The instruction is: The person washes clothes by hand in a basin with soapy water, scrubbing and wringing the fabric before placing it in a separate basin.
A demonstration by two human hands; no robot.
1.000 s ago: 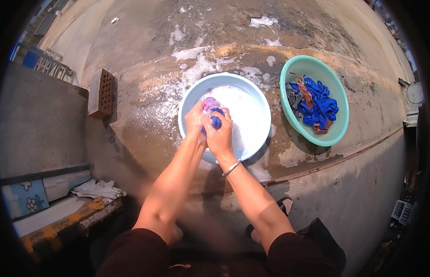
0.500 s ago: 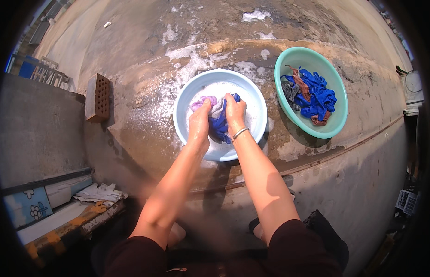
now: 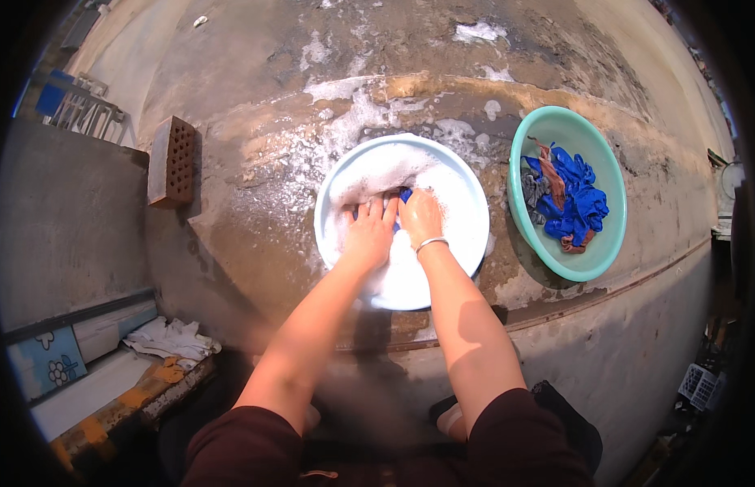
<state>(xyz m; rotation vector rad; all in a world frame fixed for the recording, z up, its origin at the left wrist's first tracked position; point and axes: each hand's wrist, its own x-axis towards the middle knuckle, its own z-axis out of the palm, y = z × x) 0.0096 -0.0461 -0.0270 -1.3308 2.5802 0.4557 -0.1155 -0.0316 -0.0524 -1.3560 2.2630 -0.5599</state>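
A pale blue basin (image 3: pixel 322 213) full of white suds stands before me. Deep in it, my left hand (image 3: pixel 369 237) presses down with its fingers stretched and spread, fingertips in the foam. My right hand (image 3: pixel 422 215), a silver bangle at its wrist, is curled closed at a dark blue wet cloth (image 3: pixel 406 195). Only small blue patches of that cloth show between the hands; foam covers the rest.
A green basin (image 3: pixel 519 199) with blue cloths (image 3: pixel 584 203), a brown cloth (image 3: pixel 553 187) and grey cloth stands to the right. A perforated brick (image 3: pixel 173 162) stands at left. Foam streaks the wet concrete. A white cloth (image 3: pixel 173 337) lies on the ledge at lower left.
Both hands have gone down into the suds with the blue cloth, which was lifted and bunched before. The left fingers have spread. The lilac and grey cloths have gone under foam.
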